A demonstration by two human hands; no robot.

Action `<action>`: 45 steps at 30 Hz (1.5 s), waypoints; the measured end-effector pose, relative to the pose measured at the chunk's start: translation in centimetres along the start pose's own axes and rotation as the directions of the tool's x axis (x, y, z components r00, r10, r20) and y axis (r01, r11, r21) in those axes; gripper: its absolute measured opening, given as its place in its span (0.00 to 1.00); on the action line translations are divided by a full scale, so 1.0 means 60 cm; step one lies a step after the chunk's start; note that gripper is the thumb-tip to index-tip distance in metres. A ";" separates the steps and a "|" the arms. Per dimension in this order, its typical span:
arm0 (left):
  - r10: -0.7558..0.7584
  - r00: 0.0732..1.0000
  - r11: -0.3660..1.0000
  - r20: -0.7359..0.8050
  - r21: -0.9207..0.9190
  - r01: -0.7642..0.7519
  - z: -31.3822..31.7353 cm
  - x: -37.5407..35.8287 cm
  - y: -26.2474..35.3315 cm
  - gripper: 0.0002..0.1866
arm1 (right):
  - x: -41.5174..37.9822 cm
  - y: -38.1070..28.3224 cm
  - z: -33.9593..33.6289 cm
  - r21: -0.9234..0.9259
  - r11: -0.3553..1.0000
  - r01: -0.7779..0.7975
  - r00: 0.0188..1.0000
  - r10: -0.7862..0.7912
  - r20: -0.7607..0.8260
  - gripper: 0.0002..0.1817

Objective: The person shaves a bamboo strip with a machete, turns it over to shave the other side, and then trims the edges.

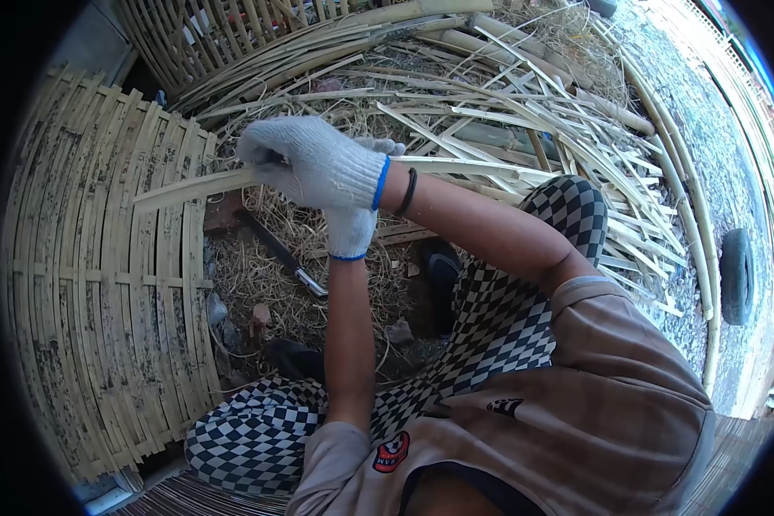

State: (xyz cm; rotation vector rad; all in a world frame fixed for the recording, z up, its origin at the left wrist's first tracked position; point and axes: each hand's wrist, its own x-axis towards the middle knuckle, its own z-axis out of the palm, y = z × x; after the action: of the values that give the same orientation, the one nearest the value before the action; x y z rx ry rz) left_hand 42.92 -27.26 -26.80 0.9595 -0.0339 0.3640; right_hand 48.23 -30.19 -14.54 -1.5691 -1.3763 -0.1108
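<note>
Right hand curled round a pale bamboo strip, head view.
I read the left hand as crossed behind the right, gloved too; its grip is mostly hidden, can't tell. Strip's near-flat length sticks out left, its end in front of the slatted panel; I can't confirm through the gloves where it runs rightward. Below the hands, a knife lies on shavings. Further out: heaped split strips upper right, tyre far right.

Apparently "RAM" on the red badge of the brown shirt, plus illegible dark lettering.
</note>
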 end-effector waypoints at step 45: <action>0.915 0.402 0.277 -0.037 0.782 -0.558 -0.140 0.000 0.903 0.23 | -0.214 0.078 0.448 -0.539 0.821 -0.188 0.485 0.555 0.676 0.40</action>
State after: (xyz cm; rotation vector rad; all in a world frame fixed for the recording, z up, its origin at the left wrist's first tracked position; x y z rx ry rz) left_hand 24.59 7.58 11.33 1.5195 0.1142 1.6963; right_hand 33.68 -19.48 -38.69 -2.4268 -1.6943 0.7809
